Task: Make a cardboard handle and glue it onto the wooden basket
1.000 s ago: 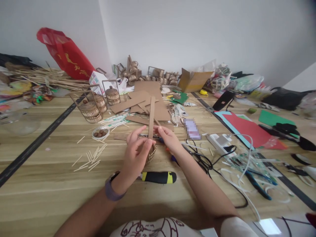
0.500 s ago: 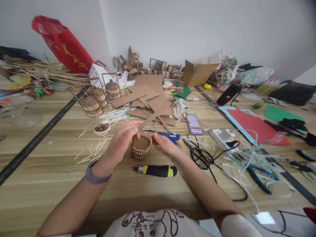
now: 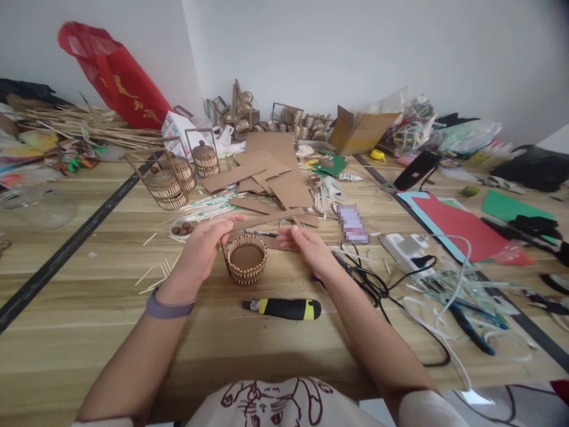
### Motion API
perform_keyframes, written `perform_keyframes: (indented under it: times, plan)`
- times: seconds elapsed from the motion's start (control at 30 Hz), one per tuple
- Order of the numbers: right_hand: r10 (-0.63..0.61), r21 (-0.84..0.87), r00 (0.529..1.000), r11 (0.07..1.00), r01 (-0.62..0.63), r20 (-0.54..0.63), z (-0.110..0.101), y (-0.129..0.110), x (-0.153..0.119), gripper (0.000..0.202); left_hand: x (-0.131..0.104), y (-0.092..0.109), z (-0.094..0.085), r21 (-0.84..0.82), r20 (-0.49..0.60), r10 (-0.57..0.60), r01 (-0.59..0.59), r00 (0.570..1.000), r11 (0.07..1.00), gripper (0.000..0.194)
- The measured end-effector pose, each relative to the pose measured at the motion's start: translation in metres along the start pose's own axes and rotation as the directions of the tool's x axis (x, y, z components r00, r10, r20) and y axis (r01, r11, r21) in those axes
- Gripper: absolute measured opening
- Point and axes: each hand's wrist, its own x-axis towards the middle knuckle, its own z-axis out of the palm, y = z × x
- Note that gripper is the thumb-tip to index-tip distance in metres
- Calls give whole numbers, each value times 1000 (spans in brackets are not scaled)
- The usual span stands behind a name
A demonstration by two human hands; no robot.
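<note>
My left hand [image 3: 200, 246] is closed on a bent cardboard strip [image 3: 267, 220]. One leg of the strip runs down the left side of a small round basket [image 3: 247, 261], and the other reaches right above it. The basket, walled with short wooden sticks, stands upright on the table. My right hand [image 3: 309, 246] is to the right of the basket, thumb and fingers apart, apparently holding nothing. A bit of the blue glue gun [image 3: 316, 277] shows beneath my right wrist; the rest is hidden. In front of the basket lies a black and yellow utility knife [image 3: 282, 309].
Cardboard pieces [image 3: 271, 172] lie behind the basket. Finished lidded baskets [image 3: 164, 187] stand at back left, near a bowl of brown beads [image 3: 182, 228]. Loose sticks [image 3: 165, 268] lie left. Black scissors [image 3: 355, 270], cables and a power strip [image 3: 402, 252] are to the right.
The strip has swung from a steep slant to nearly level over the basket. The basket has shifted slightly left with my left hand. My right hand has moved right, away from the basket.
</note>
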Motion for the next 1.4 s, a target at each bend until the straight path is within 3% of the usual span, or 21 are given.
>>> perform_keyframes:
  times: [0.1, 0.3, 0.5, 0.63, 0.77, 1.07, 1.27, 1.33, 1.4]
  plan:
    - [-34, 113, 999, 993, 38, -34, -1, -25, 1, 68, 0, 2, 2, -88, 44, -87, 90, 995, 992, 20]
    - [-102, 130, 994, 986, 105, -31, 10, -52, -2, 54, 0, 0, 2, -112, 51, -76, 81, 996, 990, 20]
    - [-69, 217, 996, 973, 80, -58, 20, -56, 2, 46, -1, 1, 2, -119, 47, -117, 122, 992, 985, 21]
    - [-58, 250, 997, 966, 69, -51, 19, -53, 2, 45, -2, 1, 2, -145, 31, -195, 197, 980, 970, 21]
    - [-64, 246, 997, 967, 70, -32, 18, -49, 2, 45, -2, -1, 3, -165, 20, -197, 198, 980, 966, 23]
    - [-75, 184, 990, 982, 52, 121, 25, -47, -2, 41, 5, -2, -4, -123, -69, -155, 146, 985, 982, 24]
    - [-64, 177, 989, 983, 41, 130, 25, -47, -3, 41, 1, 2, -7, 119, -82, 6, 4, 997, 993, 21]
    - [-67, 177, 989, 983, 43, 133, 25, -47, -3, 41, -2, 7, -7, 268, -90, 114, -86, 989, 960, 18]
    - [-73, 174, 988, 984, 49, 137, 25, -47, -3, 41, -4, 12, -6, 443, -70, 295, -236, 953, 865, 17]
